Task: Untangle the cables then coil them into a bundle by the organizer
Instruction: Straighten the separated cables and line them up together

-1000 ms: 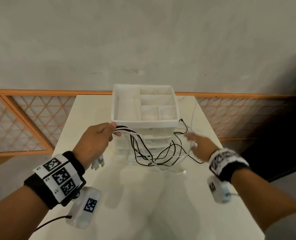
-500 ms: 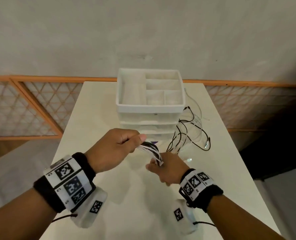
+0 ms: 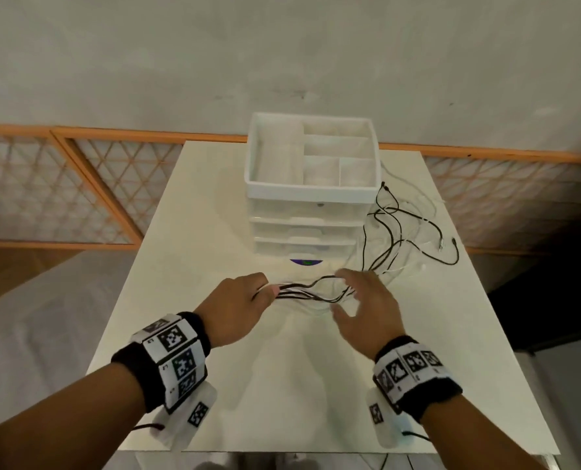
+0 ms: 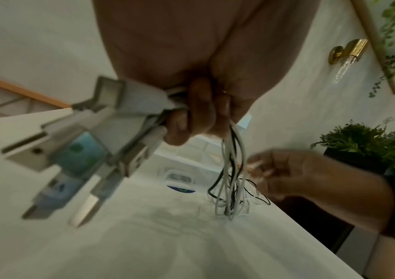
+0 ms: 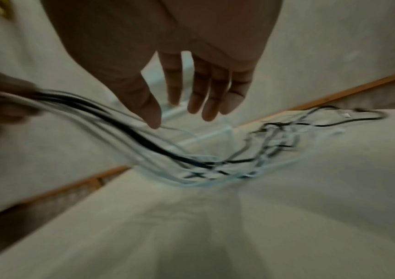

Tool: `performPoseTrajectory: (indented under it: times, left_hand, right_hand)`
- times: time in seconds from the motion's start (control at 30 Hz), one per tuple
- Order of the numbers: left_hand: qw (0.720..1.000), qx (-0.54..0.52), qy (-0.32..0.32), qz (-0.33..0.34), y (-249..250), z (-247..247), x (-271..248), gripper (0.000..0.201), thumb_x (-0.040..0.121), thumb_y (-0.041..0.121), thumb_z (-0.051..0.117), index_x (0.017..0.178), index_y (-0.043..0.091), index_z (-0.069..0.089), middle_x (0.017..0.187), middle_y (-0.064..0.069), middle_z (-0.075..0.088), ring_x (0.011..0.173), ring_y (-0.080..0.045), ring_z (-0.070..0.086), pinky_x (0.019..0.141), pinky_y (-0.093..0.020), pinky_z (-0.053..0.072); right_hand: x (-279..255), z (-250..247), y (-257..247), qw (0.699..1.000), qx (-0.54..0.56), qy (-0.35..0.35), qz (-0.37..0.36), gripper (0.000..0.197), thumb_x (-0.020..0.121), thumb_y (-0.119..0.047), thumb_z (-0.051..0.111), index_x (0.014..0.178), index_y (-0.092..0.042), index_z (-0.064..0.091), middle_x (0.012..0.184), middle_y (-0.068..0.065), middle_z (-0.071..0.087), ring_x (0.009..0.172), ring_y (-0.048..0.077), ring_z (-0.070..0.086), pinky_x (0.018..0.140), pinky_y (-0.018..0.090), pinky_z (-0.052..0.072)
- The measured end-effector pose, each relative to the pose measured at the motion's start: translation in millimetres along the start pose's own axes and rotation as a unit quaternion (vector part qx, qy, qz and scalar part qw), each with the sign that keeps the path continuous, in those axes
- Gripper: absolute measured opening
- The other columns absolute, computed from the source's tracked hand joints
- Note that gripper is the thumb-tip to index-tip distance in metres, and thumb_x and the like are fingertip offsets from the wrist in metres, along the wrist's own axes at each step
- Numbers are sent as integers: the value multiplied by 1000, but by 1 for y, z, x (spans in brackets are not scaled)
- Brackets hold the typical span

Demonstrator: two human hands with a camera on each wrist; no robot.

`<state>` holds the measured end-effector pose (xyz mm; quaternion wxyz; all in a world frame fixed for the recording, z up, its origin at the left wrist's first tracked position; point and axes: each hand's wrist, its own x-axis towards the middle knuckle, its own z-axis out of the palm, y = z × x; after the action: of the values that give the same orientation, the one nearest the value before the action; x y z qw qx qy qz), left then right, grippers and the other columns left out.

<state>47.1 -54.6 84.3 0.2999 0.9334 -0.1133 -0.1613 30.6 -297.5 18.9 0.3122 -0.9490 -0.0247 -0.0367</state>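
A bundle of black and white cables runs between my two hands above the white table. My left hand grips one end of it. In the left wrist view its curled fingers clamp the strands and several white plugs. My right hand hovers over the strands with fingers spread. The right wrist view shows its fingers straight, with the cables passing just under the thumb. The loose remainder of the cables lies tangled right of the white organizer.
The organizer has drawers below and an open divided top tray, and stands at the table's far middle. An orange lattice railing runs behind the table. The table's right edge is close to the loose cable ends. A potted plant stands off to the right.
My right hand let go of the strands near my left hand, slid right along them and opened. My left hand keeps its grip and the bundle now stretches sideways.
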Motion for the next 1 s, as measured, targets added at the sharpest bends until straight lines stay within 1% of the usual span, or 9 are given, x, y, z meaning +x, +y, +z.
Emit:
performPoseTrajectory:
  times: [0.07, 0.13, 0.3, 0.43, 0.57, 0.67, 0.77, 0.9, 1.0]
  left_hand:
    - [999, -26, -26, 6, 0, -1, -1, 41, 103, 42, 40, 83, 9, 56, 69, -4, 56, 64, -18, 51, 63, -29, 40]
    - [996, -73, -43, 0, -1, -5, -4, 44, 102, 46, 39, 71, 18, 54, 62, 5, 50, 53, -5, 43, 55, -17, 35]
    - [983, -170, -26, -60, -16, -16, -3, 50, 102, 47, 39, 67, 14, 55, 51, 6, 42, 42, -7, 36, 50, -23, 31]
    - [976, -198, 67, -67, -25, -33, -1, 51, 101, 41, 46, 56, 18, 46, 50, 4, 43, 46, -13, 37, 54, -31, 31]
    - [952, -286, 99, -50, -36, -55, -3, 54, 98, 41, 53, 54, 18, 32, 48, 6, 33, 40, -12, 25, 48, -27, 25]
    - [947, -309, 79, -50, -35, -63, -7, 55, 95, 43, 58, 55, 19, 29, 47, 7, 31, 41, -13, 23, 43, -22, 24]
    - [943, -318, 82, -60, -33, -71, -9, 51, 92, 43, 63, 57, 15, 40, 46, 7, 31, 39, -12, 24, 40, -19, 27]
    - [920, -344, 168, -82, -32, -91, -1, 50, 93, 41, 63, 58, 11, 43, 50, 1, 29, 42, -15, 23, 46, -24, 23]
    - [877, -420, 227, -64, -13, -118, 8, 47, 95, 40, 60, 58, 16, 42, 45, 6, 30, 40, -13, 24, 44, -24, 23]
  right_hand:
    - [-1, 12, -30, 991, 38, 6, -125, 39, 76, -24, 72, 115, -24, 65, 107, -3, 64, 97, 17, 59, 85, 31, 47]
    - [3, 20, -50, 987, 36, -18, -158, 18, 78, -21, 73, 95, -20, 68, 85, -4, 64, 80, 16, 55, 72, 29, 41]
    - [12, 3, -72, 993, 43, 39, -101, 19, 73, -31, 82, 75, -26, 64, 69, -15, 58, 63, 5, 50, 61, 24, 43]
    - [-1, 7, -71, 993, -23, -119, -16, 25, 77, -36, 69, 66, -27, 49, 58, -8, 53, 58, 13, 51, 61, 34, 52]
    - [-19, 19, -44, 971, -174, -160, 29, 14, 91, -35, 55, 83, -23, 56, 82, 0, 69, 83, 27, 66, 76, 35, 51]
    - [-19, 17, -32, 969, -194, -137, 70, 25, 97, -45, 47, 106, -29, 64, 99, -6, 73, 99, 24, 67, 91, 36, 47]
    - [-3, -1, -32, 976, -189, -52, 98, 27, 97, -42, 52, 120, -36, 65, 108, -2, 74, 105, 27, 68, 93, 37, 46]
    - [32, -60, -57, 964, -38, 262, 20, 17, 83, -9, 67, 96, -19, 71, 87, -3, 72, 77, 24, 67, 76, 33, 53]
    - [44, -75, -57, 965, -100, 243, 26, 9, 81, -16, 71, 86, -17, 64, 76, -1, 67, 71, 29, 63, 77, 37, 49]
